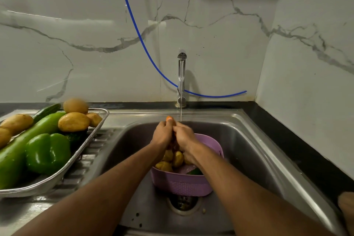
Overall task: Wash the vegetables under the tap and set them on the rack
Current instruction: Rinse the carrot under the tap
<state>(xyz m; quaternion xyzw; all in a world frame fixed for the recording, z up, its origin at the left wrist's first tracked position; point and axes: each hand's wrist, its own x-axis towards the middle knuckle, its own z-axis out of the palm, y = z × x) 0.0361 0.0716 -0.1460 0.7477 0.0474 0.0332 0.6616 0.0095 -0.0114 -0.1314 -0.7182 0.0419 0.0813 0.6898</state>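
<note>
My left hand [162, 134] and my right hand [184, 135] are clasped together around an orange carrot [169, 118], whose tip pokes out above my fingers. A thin stream of water runs from the chrome tap [181, 80] onto my hands. Below them a purple basket [182, 184] stands in the sink [254, 151], holding several small potatoes [177, 158] and a piece of something green. On the left drainboard a metal mesh rack [90, 136] carries several potatoes [73, 121], a green bell pepper [47, 152], a long pale green gourd [24, 140] and a cucumber [47, 112].
A blue hose [134, 19] hangs down the marble wall and runs behind the tap. The sink drain [183, 203] lies just in front of the basket. A black counter edge [298, 149] runs along the right side.
</note>
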